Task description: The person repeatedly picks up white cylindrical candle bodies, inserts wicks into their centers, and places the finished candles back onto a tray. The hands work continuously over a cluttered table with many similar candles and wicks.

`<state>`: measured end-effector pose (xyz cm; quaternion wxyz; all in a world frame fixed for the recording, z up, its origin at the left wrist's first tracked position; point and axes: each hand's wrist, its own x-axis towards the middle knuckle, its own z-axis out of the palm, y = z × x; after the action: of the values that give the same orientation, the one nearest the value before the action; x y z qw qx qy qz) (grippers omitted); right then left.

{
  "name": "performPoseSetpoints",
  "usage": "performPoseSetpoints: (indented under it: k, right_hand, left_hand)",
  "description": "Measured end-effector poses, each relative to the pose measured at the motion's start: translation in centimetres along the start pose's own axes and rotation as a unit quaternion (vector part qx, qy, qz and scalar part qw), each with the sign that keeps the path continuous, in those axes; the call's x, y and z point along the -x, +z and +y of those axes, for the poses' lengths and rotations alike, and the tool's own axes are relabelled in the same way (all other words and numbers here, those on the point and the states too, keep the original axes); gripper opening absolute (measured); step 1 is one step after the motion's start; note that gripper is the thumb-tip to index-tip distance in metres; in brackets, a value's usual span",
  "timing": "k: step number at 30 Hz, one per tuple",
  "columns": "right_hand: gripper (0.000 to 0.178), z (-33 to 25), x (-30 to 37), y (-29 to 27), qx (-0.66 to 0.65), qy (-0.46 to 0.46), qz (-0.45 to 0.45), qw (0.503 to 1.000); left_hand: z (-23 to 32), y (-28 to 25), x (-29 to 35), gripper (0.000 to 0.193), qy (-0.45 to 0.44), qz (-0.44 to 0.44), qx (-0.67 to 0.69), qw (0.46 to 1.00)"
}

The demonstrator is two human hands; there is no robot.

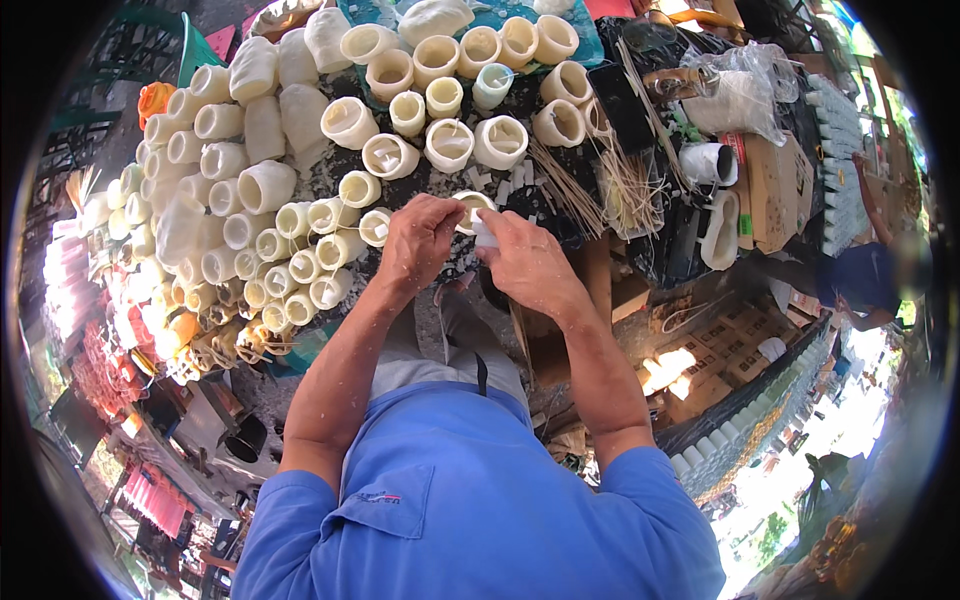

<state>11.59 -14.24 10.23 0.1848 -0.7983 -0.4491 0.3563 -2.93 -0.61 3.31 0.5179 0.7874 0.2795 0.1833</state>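
Observation:
My left hand (418,242) is closed in a pinch, and whatever its fingertips hold is too small to make out. Beside it, my right hand (535,262) grips a small white block (484,232) between thumb and fingers. Just beyond both hands, a cream wax cup (473,203) stands partly hidden by the fingers. To the left of my left hand lies another small cream cup (375,228) with something white inside. Larger cream cups, such as one holding white pieces (390,156), stand farther back on the black-covered table.
Many cream cups (266,187) crowd the table's left side. Thin sticks (570,190) and loose white pieces (515,180) lie behind my right hand. A cardboard box (775,190) stands at right, a wooden crate (560,330) below the table edge. A person (865,275) is at far right.

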Motion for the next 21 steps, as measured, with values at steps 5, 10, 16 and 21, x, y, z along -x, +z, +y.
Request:
performPoseSetpoints:
  k: [5,10,16,21]
  right_hand:
    - [0.045,1.3,0.0,-0.2,-0.129,0.039,0.046,0.990]
    - [0.032,3.7,-0.1,1.2,-0.547,0.106,0.004,0.831]
    - [0.030,3.8,-0.5,2.4,-0.280,0.032,0.166,0.945]
    - [0.025,2.4,-2.5,3.0,-0.125,-0.018,0.211,0.969]
  left_hand:
    - [-0.1,-0.2,0.2,0.013,-0.005,-0.009,-0.011,1.000]
    - [-0.2,-0.2,0.4,0.013,-0.001,-0.015,-0.005,1.000]
    - [-0.1,0.2,1.1,0.014,0.026,-0.021,-0.016,0.999]
    - [-0.3,0.5,1.6,0.015,0.031,-0.016,-0.002,0.999]
